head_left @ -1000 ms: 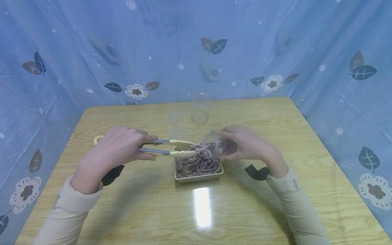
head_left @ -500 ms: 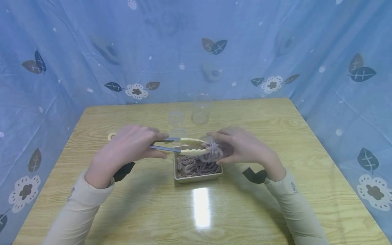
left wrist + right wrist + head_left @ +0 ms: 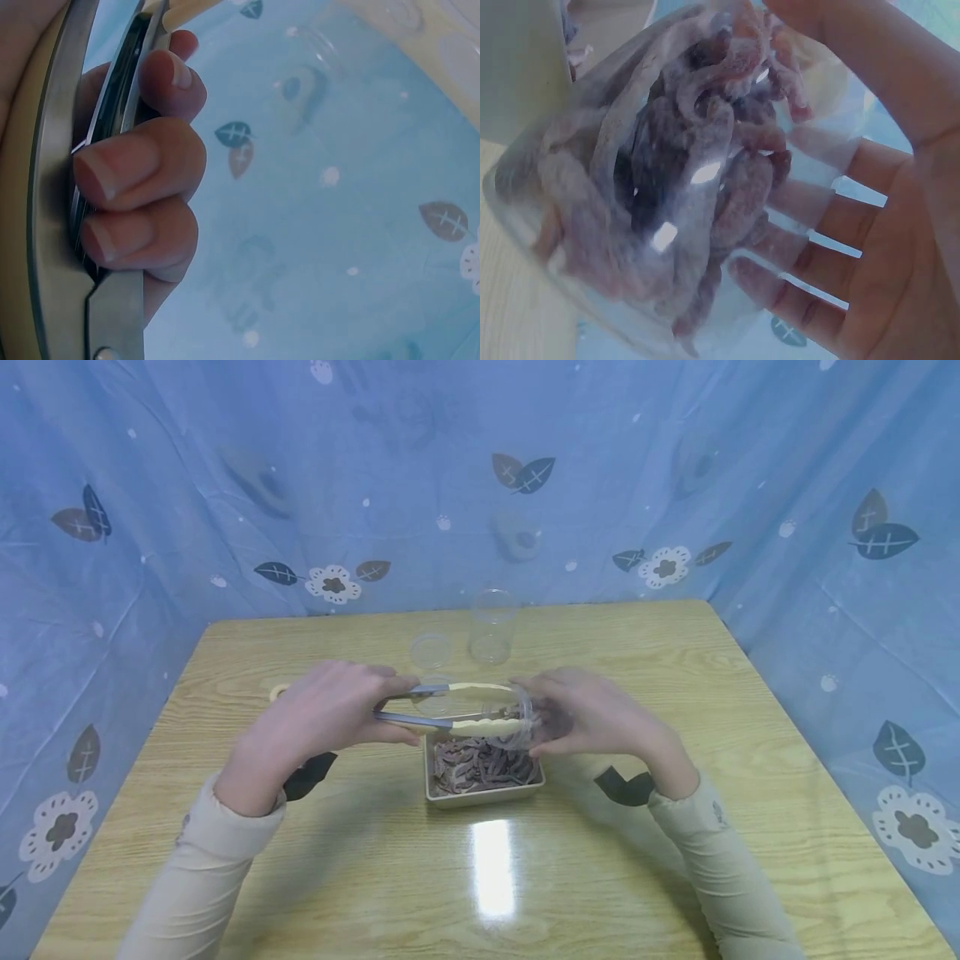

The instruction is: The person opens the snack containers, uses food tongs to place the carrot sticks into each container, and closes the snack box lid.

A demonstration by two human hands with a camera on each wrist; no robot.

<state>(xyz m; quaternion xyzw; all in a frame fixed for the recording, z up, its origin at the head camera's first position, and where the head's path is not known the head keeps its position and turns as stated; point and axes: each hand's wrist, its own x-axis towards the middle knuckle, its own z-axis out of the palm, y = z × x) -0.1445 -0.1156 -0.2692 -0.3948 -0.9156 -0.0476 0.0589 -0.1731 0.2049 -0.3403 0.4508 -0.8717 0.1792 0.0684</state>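
My left hand (image 3: 322,710) grips a pair of tongs (image 3: 412,721) with grey metal arms and cream wavy tips. In the left wrist view, its fingers (image 3: 142,161) curl round one metal arm. The parted tips reach to the mouth of a clear plastic jar (image 3: 527,706), which lies on its side in the air above the tray. Around that jar curl the fingers and thumb of my right hand (image 3: 607,714). Many purplish-grey, powdery strips (image 3: 739,199) fill the jar in the right wrist view. More strips (image 3: 483,764) lie in a white rectangular tray (image 3: 487,797) underneath.
Behind the tray stands an upright clear jar (image 3: 491,639). Two clear round lids lie left of it, one farther lid (image 3: 431,650) and one nearer lid (image 3: 435,703) partly behind the tongs. A blue patterned curtain (image 3: 420,485) encloses the back and sides of the wooden table (image 3: 360,877).
My left hand has moved right, bringing the tongs with strips from above the tray to the jar's mouth. The tips have since spread wider. My right hand has shifted slightly left.
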